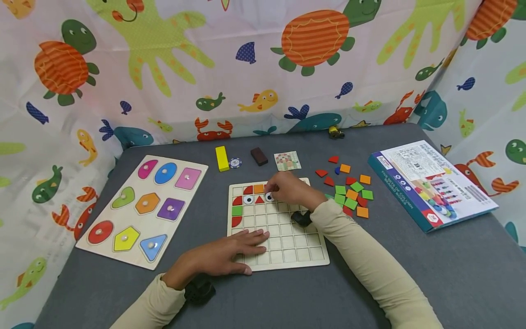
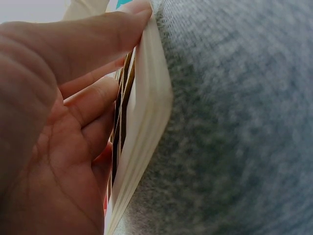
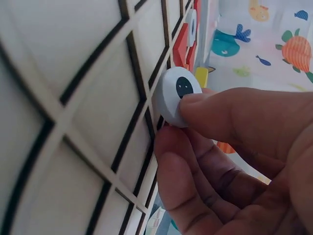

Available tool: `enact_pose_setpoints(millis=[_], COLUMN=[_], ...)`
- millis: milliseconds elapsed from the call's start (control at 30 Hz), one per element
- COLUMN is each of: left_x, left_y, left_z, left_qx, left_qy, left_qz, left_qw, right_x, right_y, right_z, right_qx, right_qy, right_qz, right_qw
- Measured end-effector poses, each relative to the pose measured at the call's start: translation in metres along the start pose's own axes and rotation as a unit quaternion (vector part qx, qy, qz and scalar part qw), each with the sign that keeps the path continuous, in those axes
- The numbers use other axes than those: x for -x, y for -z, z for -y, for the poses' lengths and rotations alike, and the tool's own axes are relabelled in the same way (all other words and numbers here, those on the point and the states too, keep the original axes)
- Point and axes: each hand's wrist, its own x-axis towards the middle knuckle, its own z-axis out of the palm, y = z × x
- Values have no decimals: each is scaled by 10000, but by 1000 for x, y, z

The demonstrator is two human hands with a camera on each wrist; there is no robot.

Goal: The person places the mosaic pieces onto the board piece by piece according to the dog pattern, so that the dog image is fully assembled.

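Note:
A wooden grid board (image 1: 255, 262) lies on the grey table, its upper left rows bearing red, orange and green pieces. One round white eye piece (image 1: 248, 199) sits in the second row, beside a red triangle (image 1: 260, 199). My right hand (image 1: 287, 188) is at the upper part of the grid, thumb and curled fingers at a second round eye piece (image 3: 171, 95). In the right wrist view the thumb tip (image 3: 195, 105) overlaps its black pupil, and the piece's edge is right at the grid. My left hand (image 1: 230, 251) rests with spread fingers on the board's lower left.
To the left lies a shape puzzle board (image 1: 137, 219) with knobbed pieces. Loose coloured tiles (image 1: 351, 194) are scattered right of the grid. A boxed set (image 1: 435, 183) lies further right. Behind are a yellow block (image 1: 222, 158), a chip (image 1: 235, 163), a brown block (image 1: 259, 156) and a picture card (image 1: 287, 161).

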Motion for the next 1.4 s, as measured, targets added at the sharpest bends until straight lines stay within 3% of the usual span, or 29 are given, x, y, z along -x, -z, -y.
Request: enact_pose_setpoints(millis=[433, 733, 1233, 1400], left_x=[0, -1, 0, -1], left_y=[-1, -1, -2, -2], left_z=[0, 0, 1, 0], left_qx=[13, -50, 20, 42], left_qy=[-15, -16, 92, 105], left_qz=[-31, -36, -35, -40], left_qw=[10000, 10000, 9999, 9999], right_x=[-1, 14, 50, 60], right_y=[-1, 16, 54, 66], right_z=[0, -6, -52, -69], right_qx=[147, 23, -27, 174], right_qy=[-17, -164, -841, -1144], right_qz=[106, -32, -598, -737], right_qw=[9998, 9999, 9947, 9905])
